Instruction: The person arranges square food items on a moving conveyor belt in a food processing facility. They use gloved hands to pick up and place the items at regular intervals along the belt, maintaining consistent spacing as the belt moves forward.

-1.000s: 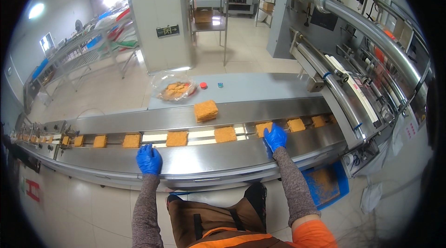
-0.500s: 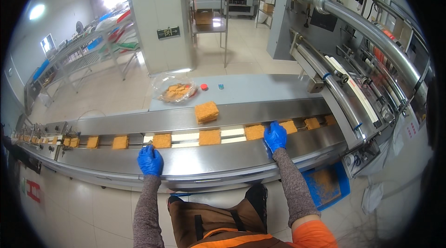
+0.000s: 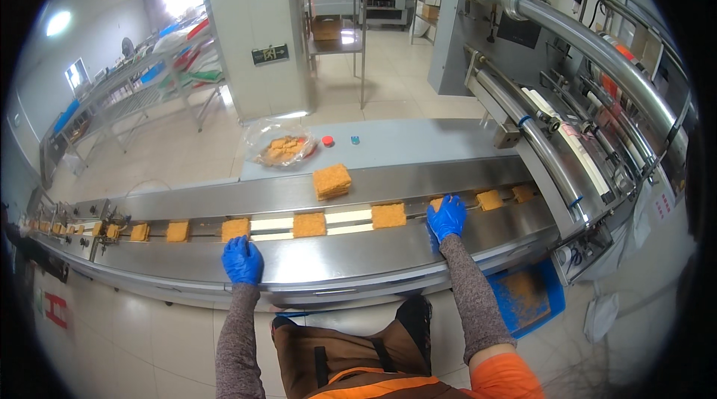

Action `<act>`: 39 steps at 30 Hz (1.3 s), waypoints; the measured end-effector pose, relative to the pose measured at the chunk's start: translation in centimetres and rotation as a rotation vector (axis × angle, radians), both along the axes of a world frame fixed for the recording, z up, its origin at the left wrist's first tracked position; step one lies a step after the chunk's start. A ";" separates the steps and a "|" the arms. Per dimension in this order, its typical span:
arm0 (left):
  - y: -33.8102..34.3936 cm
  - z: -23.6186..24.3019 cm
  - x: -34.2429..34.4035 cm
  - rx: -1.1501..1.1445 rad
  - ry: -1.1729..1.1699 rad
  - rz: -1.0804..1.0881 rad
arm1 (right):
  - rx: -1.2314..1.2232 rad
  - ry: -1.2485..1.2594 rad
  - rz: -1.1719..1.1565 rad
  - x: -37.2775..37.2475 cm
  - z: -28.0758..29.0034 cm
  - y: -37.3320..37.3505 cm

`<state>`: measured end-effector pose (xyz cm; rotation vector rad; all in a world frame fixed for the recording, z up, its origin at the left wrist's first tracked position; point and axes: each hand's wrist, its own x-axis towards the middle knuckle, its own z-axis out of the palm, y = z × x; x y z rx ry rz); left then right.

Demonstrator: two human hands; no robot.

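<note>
Square golden-brown crisp cakes (image 3: 309,225) lie spaced out along the channel of a steel conveyor (image 3: 336,253). My left hand (image 3: 243,260), in a blue glove, rests at the channel's near edge. Its bent fingers are held together against the front edge of one cake (image 3: 235,229); whether anything is inside them is hidden. Farther right, my blue-gloved right hand (image 3: 448,217) has its fingers curled over another cake (image 3: 435,204), mostly covered by the glove. On the far steel ledge, between the two hands, stands a stack of the same cakes (image 3: 331,181).
A clear plastic bag of broken pieces (image 3: 284,146) sits on the grey panel behind, beside a red round item (image 3: 327,141) and a small blue-green item (image 3: 355,140). Machine rollers (image 3: 549,152) overhang the conveyor's right end. A blue bin with crumbs (image 3: 526,298) is below.
The cakes have shifted along the channel; which way, I cannot tell. A cake is now at my left fingertips. My right hand has moved slightly right and lies over a cake.
</note>
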<state>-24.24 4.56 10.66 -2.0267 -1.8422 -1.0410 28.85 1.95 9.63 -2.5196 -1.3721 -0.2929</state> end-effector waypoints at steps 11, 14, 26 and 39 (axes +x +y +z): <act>0.0 -0.1 0.2 0.038 -0.018 0.001 | 0.019 0.142 0.125 0.3 0.8 -0.5; 0.2 -0.3 0.3 0.051 -0.009 -0.009 | 0.032 0.239 0.111 1.0 -0.2 -0.4; 0.4 -0.8 -0.1 0.023 -0.006 0.007 | -0.123 0.102 -0.061 -0.1 1.5 -0.1; 0.3 -0.5 0.4 0.067 -0.001 -0.019 | -0.089 0.383 0.062 1.0 1.2 -0.5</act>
